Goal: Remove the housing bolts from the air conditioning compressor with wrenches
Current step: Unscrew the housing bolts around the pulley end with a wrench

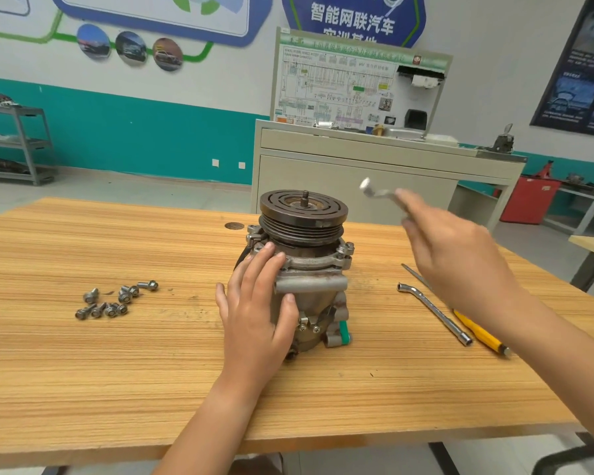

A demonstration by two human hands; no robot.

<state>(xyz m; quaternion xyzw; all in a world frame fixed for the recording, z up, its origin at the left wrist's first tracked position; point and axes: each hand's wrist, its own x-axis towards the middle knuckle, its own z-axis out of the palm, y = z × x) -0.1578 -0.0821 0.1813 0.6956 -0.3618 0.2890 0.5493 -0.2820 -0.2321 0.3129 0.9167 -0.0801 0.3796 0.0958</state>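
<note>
Grey compressor [309, 286] upright on tabletop [117, 371], pressed by left hand [254, 320], fingers [264, 265] straight. Wrench [374, 192] clamped in curled fingers of right hand [460, 262] aloft, blurred.

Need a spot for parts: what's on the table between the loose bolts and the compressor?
Head view: bare tabletop between bolts and compressor, except the left hand resting on the compressor.

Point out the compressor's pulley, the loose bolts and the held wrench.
pulley [282, 202], head view, slotted top face.
loose bolts [124, 295], head view, a bolt mid-pile.
wrench [379, 193], head view, shaft below its ring end.
</note>
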